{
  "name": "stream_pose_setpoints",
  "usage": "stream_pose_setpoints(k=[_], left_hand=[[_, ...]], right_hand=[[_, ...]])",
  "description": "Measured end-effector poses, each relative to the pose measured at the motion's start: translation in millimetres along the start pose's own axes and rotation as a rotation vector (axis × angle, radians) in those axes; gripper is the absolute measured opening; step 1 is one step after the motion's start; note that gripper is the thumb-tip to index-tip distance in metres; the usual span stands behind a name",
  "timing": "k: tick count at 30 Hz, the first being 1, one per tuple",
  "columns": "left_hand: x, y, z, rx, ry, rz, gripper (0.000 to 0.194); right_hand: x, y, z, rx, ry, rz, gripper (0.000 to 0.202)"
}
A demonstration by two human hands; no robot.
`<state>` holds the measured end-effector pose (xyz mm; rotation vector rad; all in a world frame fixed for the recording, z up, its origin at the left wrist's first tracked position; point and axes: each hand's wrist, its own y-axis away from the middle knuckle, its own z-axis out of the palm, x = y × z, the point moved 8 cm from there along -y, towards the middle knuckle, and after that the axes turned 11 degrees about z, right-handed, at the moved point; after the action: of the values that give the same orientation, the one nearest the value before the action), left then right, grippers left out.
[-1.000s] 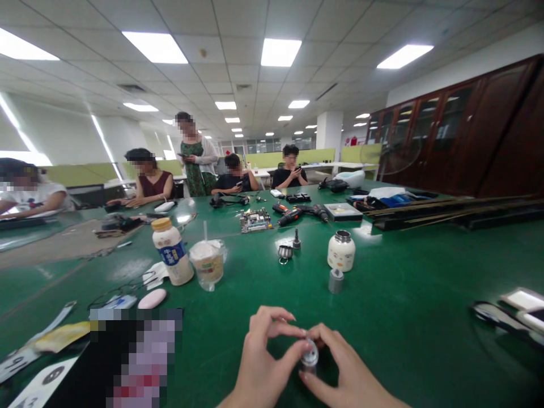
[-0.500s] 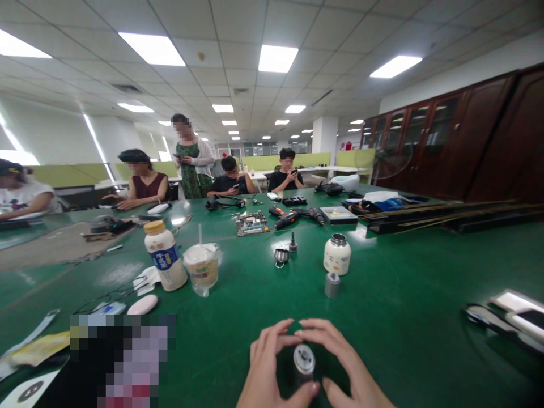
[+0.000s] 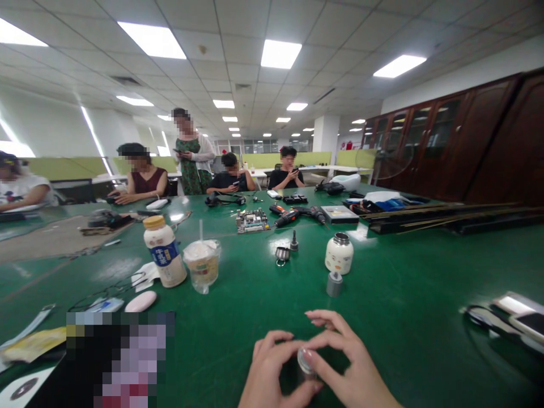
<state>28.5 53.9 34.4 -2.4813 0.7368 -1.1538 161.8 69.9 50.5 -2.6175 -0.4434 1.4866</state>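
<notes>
A small silver metal cylinder (image 3: pixel 302 360) stands between my hands at the front of the green table; its exact kind I cannot make out. My left hand (image 3: pixel 267 371) curves around its left side, with finger and thumb against it. At its top, the thumb and forefinger of my right hand (image 3: pixel 346 360) close in a pinch, covering much of the upper face. Beyond them sits a similar grey cylinder (image 3: pixel 334 285), in front of a cream open-mouthed bottle (image 3: pixel 339 256). A steel cap with a ring (image 3: pixel 282 255) lies near a dark metal bit (image 3: pixel 294 242).
Left are a milk bottle (image 3: pixel 165 255), a lidded cup with straw (image 3: pixel 202 266) and a pink oval case (image 3: pixel 141 301). Farther back lie a circuit board (image 3: pixel 253 221) and power drills (image 3: pixel 289 217). Phones (image 3: pixel 527 323) rest at right. Several people are around the table's far side.
My right hand has brought its thumb and forefinger onto the cylinder's top, which was uncovered before. My left hand stays around the cylinder. The view has shifted slightly.
</notes>
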Motion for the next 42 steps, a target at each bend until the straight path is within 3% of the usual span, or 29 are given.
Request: stream_pose_setpoints(k=[4,7,13,19,25,38,42], left_hand=[[-2,-1,1.5,-0.035,-0.012,-0.010,0.040],[-5,0,2.0,-0.029,-0.018,-0.007,0.041],[-7,0,3.4,-0.026,-0.012,0.007,0.042],[-9,1,5.3,-0.037,0.015,0.013,0.045],[-6,1,4.9,-0.031,0.005,0.043,0.044],[-2,0,4.8,-0.065,-0.001,0.018,0.041],[-3,-1,6.3,-0.082,0.008,0.014,0.044]], right_hand=[[9,-13,-20,0.090,-0.013,0.004,0.021],[27,-25,-35,0.159,0.132,0.029,0.020],[48,-32,-28,0.048,0.391,0.034,0.017],[25,-25,-28,0.071,0.221,0.009,0.014],[-10,-5,-10,-0.074,0.136,-0.073,0.016],[-13,-3,-3,-0.175,0.124,-0.017,0.016],[-10,-3,-10,-0.075,0.067,-0.021,0.022]])
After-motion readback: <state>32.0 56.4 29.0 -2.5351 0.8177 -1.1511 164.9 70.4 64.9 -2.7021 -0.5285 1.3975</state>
